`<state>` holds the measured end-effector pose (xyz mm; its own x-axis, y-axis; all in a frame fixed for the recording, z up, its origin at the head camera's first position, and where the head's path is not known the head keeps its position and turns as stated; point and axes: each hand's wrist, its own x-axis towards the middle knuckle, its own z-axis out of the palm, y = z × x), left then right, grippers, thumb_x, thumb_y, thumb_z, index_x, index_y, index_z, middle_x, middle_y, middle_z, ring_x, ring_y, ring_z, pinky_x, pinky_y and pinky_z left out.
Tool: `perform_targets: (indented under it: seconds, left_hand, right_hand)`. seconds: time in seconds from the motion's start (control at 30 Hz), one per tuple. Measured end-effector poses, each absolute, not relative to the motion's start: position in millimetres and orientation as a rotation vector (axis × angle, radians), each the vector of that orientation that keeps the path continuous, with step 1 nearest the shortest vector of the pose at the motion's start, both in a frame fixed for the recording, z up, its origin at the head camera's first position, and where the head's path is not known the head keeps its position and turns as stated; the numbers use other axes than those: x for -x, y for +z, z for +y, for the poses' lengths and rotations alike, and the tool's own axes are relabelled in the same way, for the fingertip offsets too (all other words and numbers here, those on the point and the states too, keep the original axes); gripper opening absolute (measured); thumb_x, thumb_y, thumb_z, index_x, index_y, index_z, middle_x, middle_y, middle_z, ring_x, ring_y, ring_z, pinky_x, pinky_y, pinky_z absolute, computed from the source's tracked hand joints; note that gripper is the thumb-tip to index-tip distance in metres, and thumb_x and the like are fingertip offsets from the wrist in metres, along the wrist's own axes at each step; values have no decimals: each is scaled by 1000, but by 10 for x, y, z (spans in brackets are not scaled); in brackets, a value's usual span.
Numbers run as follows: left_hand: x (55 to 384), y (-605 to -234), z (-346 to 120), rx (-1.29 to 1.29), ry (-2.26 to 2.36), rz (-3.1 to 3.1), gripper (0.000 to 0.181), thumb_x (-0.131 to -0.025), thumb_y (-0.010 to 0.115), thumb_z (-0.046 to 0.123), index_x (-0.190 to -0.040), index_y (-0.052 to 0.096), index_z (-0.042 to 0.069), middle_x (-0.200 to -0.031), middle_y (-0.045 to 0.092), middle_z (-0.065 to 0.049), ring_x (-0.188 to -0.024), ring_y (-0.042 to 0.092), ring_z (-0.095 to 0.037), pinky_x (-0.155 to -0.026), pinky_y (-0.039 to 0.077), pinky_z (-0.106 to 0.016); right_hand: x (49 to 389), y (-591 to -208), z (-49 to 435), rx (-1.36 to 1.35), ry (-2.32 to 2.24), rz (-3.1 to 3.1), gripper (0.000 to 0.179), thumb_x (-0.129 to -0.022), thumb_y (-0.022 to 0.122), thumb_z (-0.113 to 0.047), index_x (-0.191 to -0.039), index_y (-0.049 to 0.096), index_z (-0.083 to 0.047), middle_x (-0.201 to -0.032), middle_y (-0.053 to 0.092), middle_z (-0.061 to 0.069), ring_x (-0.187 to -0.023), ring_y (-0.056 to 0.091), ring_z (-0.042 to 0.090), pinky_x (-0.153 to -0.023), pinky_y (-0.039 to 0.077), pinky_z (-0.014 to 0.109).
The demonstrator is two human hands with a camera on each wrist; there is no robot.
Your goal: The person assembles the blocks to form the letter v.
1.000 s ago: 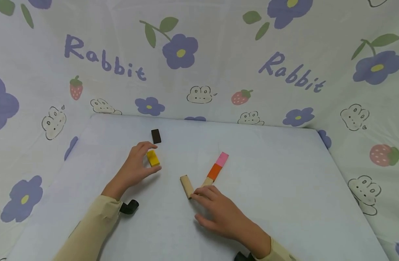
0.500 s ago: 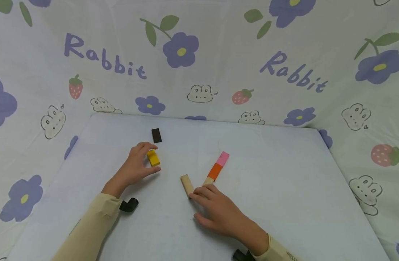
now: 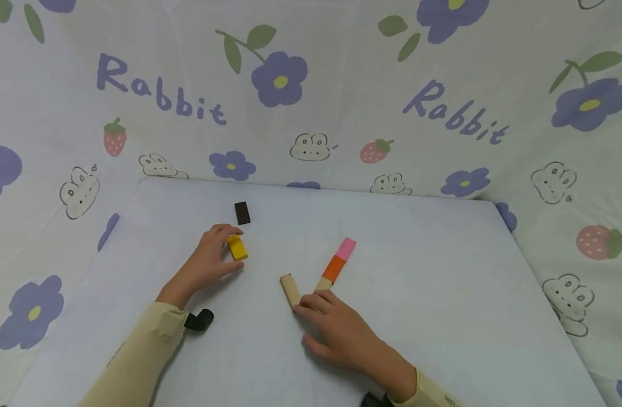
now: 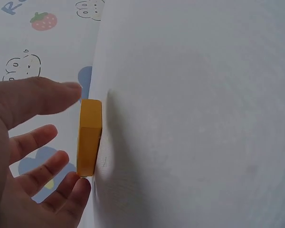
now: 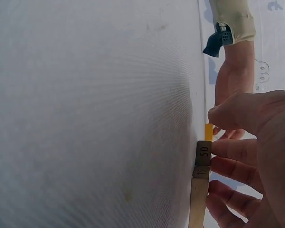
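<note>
My left hand (image 3: 206,260) is spread around a small yellow block (image 3: 236,247), thumb on the near side and fingers on the far side. In the left wrist view the thumb stands off the yellow block (image 4: 89,137), while fingertips lie right at its other end. My right hand (image 3: 343,333) has its fingertips at the near ends of two plain wooden blocks that meet in a V, the left one (image 3: 290,291) and the right one (image 3: 323,284); its thumb stays apart. The right wrist view shows printed numbers on the wooden block ends (image 5: 204,153). Fingers partly hide the V's tip.
An orange block (image 3: 334,268) and a pink block (image 3: 346,249) continue the right wooden block in a line. A black block (image 3: 242,212) lies beyond the left hand. The white tabletop (image 3: 443,294) ends at a rabbit-and-flower patterned cloth (image 3: 341,85) behind.
</note>
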<state>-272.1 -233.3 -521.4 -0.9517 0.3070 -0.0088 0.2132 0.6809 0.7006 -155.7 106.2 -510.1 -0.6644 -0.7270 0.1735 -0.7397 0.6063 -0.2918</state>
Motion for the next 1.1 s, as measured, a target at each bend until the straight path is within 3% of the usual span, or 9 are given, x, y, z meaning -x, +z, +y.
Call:
perform_targets:
  seconds: [0.4, 0.6, 1.1]
  left_hand:
    - [2781, -5292, -2386, -488, 1120, 2774, 65, -90, 74, -1, -151, 53, 0, -157, 46, -26, -144, 43, -46, -121, 36, -61]
    - [2811, -5314, -2410, -492, 1126, 2775, 67, -89, 75, -1, -151, 51, -6, -152, 51, -28, -141, 48, -44, -122, 35, -58]
    - [2855, -5304, -2406, -415, 1009, 2764, 68, -94, 80, 9, -154, 52, -7, -155, 48, -29, -143, 47, -46, -123, 34, -59]
  right_hand:
    - [1561, -5109, 1066, -1288, 541, -2774, 48, -96, 80, -23, -141, 71, -11, -137, 63, 2, -128, 53, 21, -108, 50, 36]
    - [1560, -5109, 1072, -1293, 527, -2770, 48, -95, 79, -21, -141, 71, -10, -137, 63, 3, -128, 53, 22, -108, 50, 36]
    - [1565, -5130, 1085, -1288, 528, -2768, 47, -95, 78, -19, -141, 71, -11, -137, 63, 1, -129, 53, 21, -108, 50, 35]
